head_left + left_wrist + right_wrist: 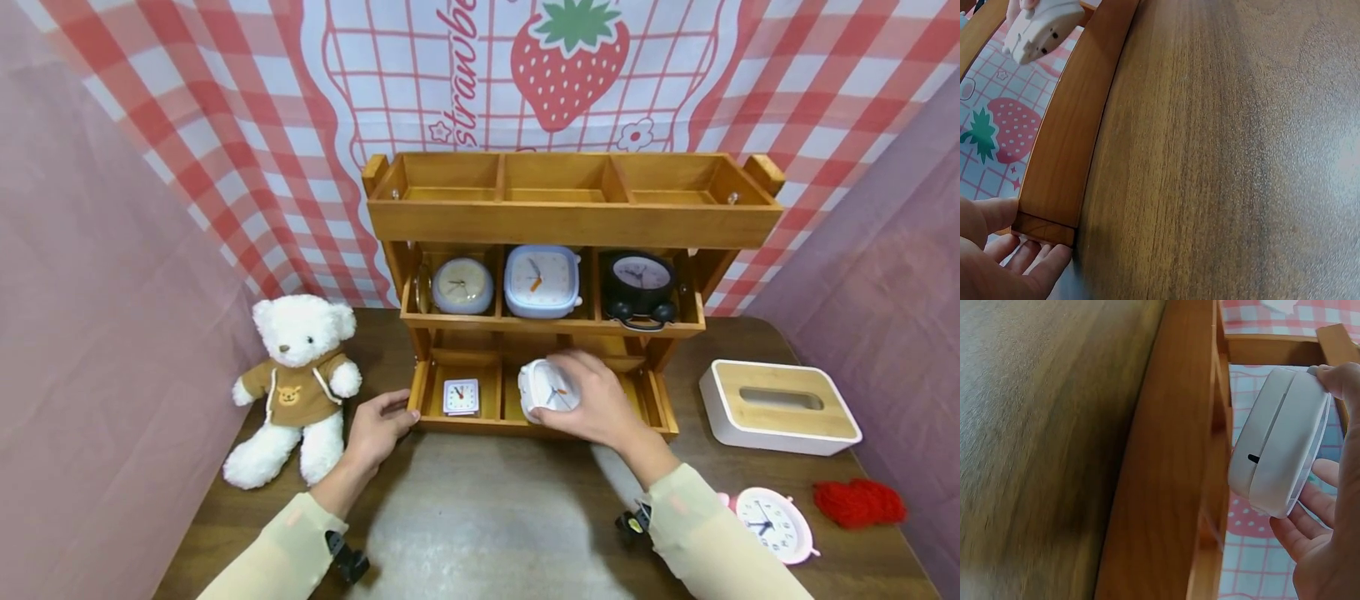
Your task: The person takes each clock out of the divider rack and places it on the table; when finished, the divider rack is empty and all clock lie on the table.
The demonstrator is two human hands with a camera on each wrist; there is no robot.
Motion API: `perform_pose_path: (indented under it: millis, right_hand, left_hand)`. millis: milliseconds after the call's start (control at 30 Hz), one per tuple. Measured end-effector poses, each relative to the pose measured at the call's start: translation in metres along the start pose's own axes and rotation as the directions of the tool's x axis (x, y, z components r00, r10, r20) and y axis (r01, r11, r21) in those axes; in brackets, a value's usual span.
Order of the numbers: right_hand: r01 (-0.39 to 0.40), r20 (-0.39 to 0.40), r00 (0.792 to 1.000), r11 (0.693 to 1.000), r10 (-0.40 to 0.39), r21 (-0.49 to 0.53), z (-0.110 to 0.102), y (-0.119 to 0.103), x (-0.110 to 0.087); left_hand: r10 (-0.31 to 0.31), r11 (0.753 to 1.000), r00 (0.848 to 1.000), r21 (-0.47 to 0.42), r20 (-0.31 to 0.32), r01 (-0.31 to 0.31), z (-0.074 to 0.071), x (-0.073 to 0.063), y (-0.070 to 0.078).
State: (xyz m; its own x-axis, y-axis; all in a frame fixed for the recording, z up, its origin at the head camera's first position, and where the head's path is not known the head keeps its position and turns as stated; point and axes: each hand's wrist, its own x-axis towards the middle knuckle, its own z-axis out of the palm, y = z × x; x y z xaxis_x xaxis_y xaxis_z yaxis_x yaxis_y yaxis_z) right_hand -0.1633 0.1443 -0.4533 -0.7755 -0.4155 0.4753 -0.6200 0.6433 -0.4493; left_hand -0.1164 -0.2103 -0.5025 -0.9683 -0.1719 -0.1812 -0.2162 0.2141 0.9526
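Note:
A white alarm clock (553, 388) with an orange hand on its dial is held in my right hand (596, 396), above the middle compartment of the bottom tier. In the right wrist view the clock (1282, 440) shows its side, with thumb and fingers at opposite edges. My left hand (381, 429) grips the front left corner of the wooden shelf (465, 427); the left wrist view has the thumb (999, 214) on one side of the corner and fingers on the other. A small square clock (461, 397) stands in the bottom left compartment.
The middle tier holds a round blue clock (462, 286), a square blue clock (542, 282) and a black twin-bell clock (639, 287). A teddy bear (300, 392) sits left. Right are a tissue box (780, 433), a pink alarm clock (774, 525) and red yarn (859, 502).

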Motion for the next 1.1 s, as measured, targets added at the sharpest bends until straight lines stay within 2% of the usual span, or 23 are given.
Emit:
perform_pose_path:
  millis: [133,267,467,667,867,1100]
  right_hand:
    - [0.015,-0.009,1.000,0.999,-0.014,0.049,-0.015,0.000,-0.008]
    - [0.014,-0.005,1.000,0.999,-0.013,0.041,-0.031,0.000,-0.021]
    - [0.028,-0.022,0.999,0.999,-0.027,0.021,-0.056,0.005,-0.050]
    - [0.033,-0.034,0.999,0.999,-0.032,0.028,-0.071,0.010,-0.082]
    - [-0.005,-0.008,1.000,1.000,0.005,-0.015,-0.076,0.012,-0.110]
    - [-0.009,0.003,1.000,0.999,0.010,-0.047,-0.066,0.015,-0.136]
  left_hand:
    - [0.000,1.000,1.000,0.003,-0.002,0.000,0.000,0.001,0.000]
    - [0.003,1.000,1.000,-0.003,-0.004,-0.003,0.001,0.002,-0.001]
    - [0.002,1.000,1.000,-0.019,-0.002,-0.002,0.002,0.002,-0.001]
    - [-0.003,1.000,1.000,-0.017,-0.008,0.003,0.002,0.001,0.000]
    - [-0.009,1.000,1.000,-0.019,-0.008,0.009,0.002,0.001,0.000]
    - [-0.014,1.000,1.000,-0.027,-0.005,0.014,0.002,0.001,-0.002]
